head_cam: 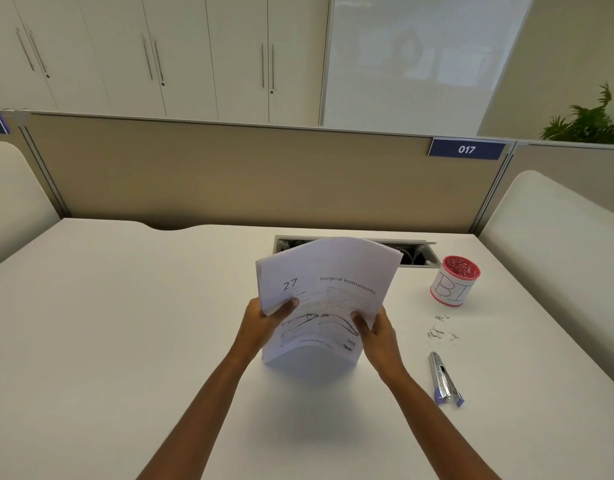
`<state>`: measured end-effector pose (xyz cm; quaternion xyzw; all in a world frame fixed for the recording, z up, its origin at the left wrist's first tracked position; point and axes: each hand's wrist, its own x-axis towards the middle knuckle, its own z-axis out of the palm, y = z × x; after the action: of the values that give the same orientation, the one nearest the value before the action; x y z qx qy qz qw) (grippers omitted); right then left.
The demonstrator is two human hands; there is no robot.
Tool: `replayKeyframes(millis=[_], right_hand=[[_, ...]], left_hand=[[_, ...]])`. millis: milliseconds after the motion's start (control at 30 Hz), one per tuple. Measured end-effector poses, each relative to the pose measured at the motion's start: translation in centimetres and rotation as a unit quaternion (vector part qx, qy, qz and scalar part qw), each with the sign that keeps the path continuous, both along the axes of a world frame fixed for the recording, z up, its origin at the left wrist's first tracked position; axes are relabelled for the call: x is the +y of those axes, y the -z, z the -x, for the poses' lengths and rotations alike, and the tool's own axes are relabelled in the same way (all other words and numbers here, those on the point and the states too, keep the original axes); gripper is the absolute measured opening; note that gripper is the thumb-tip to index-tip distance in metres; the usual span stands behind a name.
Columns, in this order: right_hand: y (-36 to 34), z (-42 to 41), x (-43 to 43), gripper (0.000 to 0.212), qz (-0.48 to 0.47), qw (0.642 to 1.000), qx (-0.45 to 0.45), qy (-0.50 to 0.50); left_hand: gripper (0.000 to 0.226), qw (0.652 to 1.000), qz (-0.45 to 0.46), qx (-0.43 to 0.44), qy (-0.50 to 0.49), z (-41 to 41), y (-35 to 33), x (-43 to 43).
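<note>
Clamped left hand on the left edge of one paper stack, thumb on the front page. Held it upright and curved between two hands, over the counter. Clamped right hand on its right edge. Noted further right one stapler, one red pot.

White printed paper stack with black text and line drawings, red-rimmed white cup lettered black, silver-and-lilac stapler, white surface, navy 017 sign

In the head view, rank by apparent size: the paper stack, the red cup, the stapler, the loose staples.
1. paper stack, largest.
2. red cup and stapler look alike; the stapler lies nearer the camera, so unranked.
3. loose staples, smallest.
</note>
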<state>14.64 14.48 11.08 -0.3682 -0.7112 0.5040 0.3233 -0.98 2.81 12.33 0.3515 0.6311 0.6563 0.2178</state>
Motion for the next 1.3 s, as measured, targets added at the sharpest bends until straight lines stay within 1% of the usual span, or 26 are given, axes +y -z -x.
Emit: replayKeyframes(millis=[67,133,200,333,367,433,467,500,533,633,733,767,800,833,867,900,933,967,1000,1033,1100,1133,1167,1233,1267,1300], right_hand=[[0.3,0.1,0.2,0.035,-0.001,1.0,-0.024,0.001],[0.4,0.1,0.6,0.028,-0.006,0.999,-0.045,0.0],[0.6,-0.1,1.0,0.028,-0.017,0.996,-0.083,-0.01],[2.3,-2.0,2.9,0.024,-0.088,0.978,-0.191,-0.012],[2.8,-2.7,3.6,0.026,-0.111,0.963,-0.246,0.003],[3.3,-4.2,5.0,0.036,-0.135,0.907,-0.397,0.049],[3.3,-5.0,5.6,0.041,-0.129,0.875,-0.46,0.071],[3.4,-5.9,6.1,0.046,-0.11,0.854,-0.501,0.089],[3.5,-6.7,6.6,0.05,-0.08,0.841,-0.526,0.102],[3.9,-8.6,7.4,0.052,-0.001,0.832,-0.545,0.107],[4.4,-9.6,7.3,0.04,0.008,0.823,-0.563,0.075],[4.4,-9.8,7.4,0.036,0.013,0.827,-0.557,0.073],[4.3,-9.9,7.6,0.029,0.035,0.836,-0.543,0.071],[4.2,-10.1,7.9,0.019,0.078,0.861,-0.498,0.066],[4.0,-10.1,8.1,0.011,0.156,0.896,-0.411,0.063],[3.7,-10.0,8.2,0.011,0.264,0.914,-0.302,0.055],[3.3,-9.7,7.9,0.01,0.361,0.912,-0.189,0.046],[2.8,-9.3,7.6,0.008,0.437,0.895,-0.086,0.032],[2.1,-8.7,7.3,0.006,0.484,0.875,-0.005,0.013],[1.3,-7.9,7.0,0.012,0.504,0.861,0.069,-0.015],[-0.6,-6.1,6.5,0.047,0.502,0.844,0.177,-0.071],[-1.7,-5.2,6.2,0.063,0.494,0.839,0.205,-0.097],[-2.9,-4.2,5.8,0.073,0.484,0.837,0.223,-0.122],[-5.7,-2.3,4.8,0.076,0.454,0.843,0.236,-0.168],[-7.1,-1.3,4.1,0.07,0.436,0.849,0.235,-0.187],[-8.4,-0.3,3.4,0.059,0.421,0.853,0.235,-0.199]], left_hand=[[0.065,1.0,0.01,-0.001,-0.004,0.0,0.7,0.1],[0.067,1.0,-0.001,-0.006,-0.018,0.0,1.2,0.2],[0.064,0.999,-0.012,-0.01,-0.039,0.1,1.5,0.3],[0.036,0.999,-0.009,-0.003,-0.053,0.4,1.2,0.5],[0.033,0.999,-0.006,0.001,-0.05,0.5,1.2,0.5],[0.027,0.999,0.003,0.009,-0.042,0.8,1.2,0.5],[0.024,0.999,0.008,0.008,-0.04,0.9,1.2,0.4],[0.021,0.999,0.009,0.004,-0.041,1.1,1.1,0.4],[0.019,0.999,0.01,-0.005,-0.047,1.3,1.0,0.3],[0.016,0.997,0.018,-0.019,-0.066,1.7,0.8,0.2],[0.009,0.997,0.026,-0.036,-0.067,1.9,0.6,0.0],[0.006,0.997,0.029,-0.043,-0.058,2.0,0.5,-0.1],[0.004,0.997,0.03,-0.05,-0.05,2.1,0.3,-0.2],[0.004,0.997,0.031,-0.058,-0.042,2.2,0.2,-0.3],[0.005,0.997,0.032,-0.068,-0.035,2.3,0.2,-0.4],[0.005,0.996,0.034,-0.078,-0.03,2.4,0.1,-0.4],[0.005,0.995,0.038,-0.087,-0.024,2.5,0.0,-0.5],[0.005,0.994,0.042,-0.095,-0.017,2.5,0.0,-0.5],[0.005,0.994,0.048,-0.101,-0.008,2.7,0.0,-0.6],[0.004,0.993,0.053,-0.103,0.001,2.7,0.0,-0.6],[0.005,0.992,0.059,-0.108,0.017,2.8,0.0,-0.7],[0.007,0.992,0.061,-0.11,0.024,2.7,-0.1,-0.7],[0.014,0.991,0.062,-0.112,0.033,2.6,-0.1,-0.8],[0.029,0.99,0.064,-0.116,0.049,2.3,-0.2,-0.8],[0.034,0.989,0.065,-0.117,0.055,2.1,-0.2,-0.7],[0.035,0.989,0.064,-0.117,0.061,1.9,-0.2,-0.7]])
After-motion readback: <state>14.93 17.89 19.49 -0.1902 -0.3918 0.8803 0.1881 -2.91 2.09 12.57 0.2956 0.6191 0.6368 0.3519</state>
